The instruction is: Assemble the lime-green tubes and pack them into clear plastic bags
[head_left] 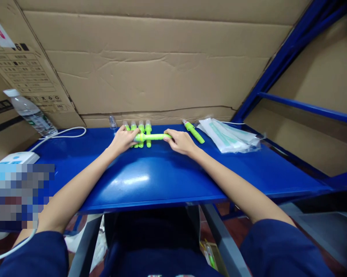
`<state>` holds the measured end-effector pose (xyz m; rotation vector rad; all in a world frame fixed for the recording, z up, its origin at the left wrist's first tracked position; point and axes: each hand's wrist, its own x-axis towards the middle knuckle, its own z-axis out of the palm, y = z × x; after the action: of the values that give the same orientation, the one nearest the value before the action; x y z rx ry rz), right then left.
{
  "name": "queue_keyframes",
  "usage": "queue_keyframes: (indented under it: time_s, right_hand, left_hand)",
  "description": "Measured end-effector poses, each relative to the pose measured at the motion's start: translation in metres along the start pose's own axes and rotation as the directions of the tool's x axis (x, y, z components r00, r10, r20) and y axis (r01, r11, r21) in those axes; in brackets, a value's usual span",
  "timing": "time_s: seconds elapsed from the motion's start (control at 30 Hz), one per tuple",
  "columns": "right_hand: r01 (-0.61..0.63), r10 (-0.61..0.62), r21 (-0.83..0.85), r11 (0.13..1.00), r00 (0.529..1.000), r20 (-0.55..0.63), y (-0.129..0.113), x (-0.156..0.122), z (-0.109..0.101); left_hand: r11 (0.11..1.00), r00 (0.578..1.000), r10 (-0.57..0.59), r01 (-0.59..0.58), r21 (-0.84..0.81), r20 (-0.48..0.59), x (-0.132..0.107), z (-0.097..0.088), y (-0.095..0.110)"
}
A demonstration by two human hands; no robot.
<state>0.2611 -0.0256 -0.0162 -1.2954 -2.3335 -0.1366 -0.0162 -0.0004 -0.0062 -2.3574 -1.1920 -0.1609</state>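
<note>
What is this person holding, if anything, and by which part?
A lime-green plastic tube, held at both ends: the left grip holds its thicker end, the right grip its slimmer end.

A blue table carries green tubes, plastic packets, a small clear piece and a bottle.
</note>
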Motion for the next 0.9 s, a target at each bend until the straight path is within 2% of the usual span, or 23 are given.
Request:
queue_keyframes:
  time_s: [0.17,0.37,0.47,0.53,0.73,0.9]
  right_hand:
    - [-0.068,0.065,0.111,0.991,0.997,0.033,0.001,0.002,-0.001]
    - [-0.136,0.126,0.304,0.943,0.991,0.052,0.003,0.003,0.003]
    - [-0.160,0.153,0.338,0.927,0.987,0.047,0.001,0.003,0.008]
    - [-0.145,0.135,0.346,0.927,0.989,0.051,0.000,0.002,0.011]
    - [-0.009,-0.021,0.371,0.929,0.997,0.077,-0.006,0.001,0.016]
    - [-0.004,-0.023,0.297,0.955,0.996,0.087,-0.006,0.001,0.017]
  left_hand:
    - [1.000,1.000,0.008,-0.008,-0.006,0.002,0.001,0.004,0.001]
    - [1.000,1.000,0.006,-0.006,0.023,-0.024,0.001,0.007,0.003]
    - [0.999,0.999,-0.010,0.012,0.039,-0.047,0.000,0.005,0.001]
    - [0.999,0.998,-0.025,0.028,0.045,-0.062,-0.001,0.003,0.000]
    - [0.997,0.990,-0.077,0.076,-0.011,-0.115,-0.003,-0.005,-0.001]
    - [0.997,0.989,-0.067,0.062,-0.041,-0.135,-0.003,-0.005,-0.001]
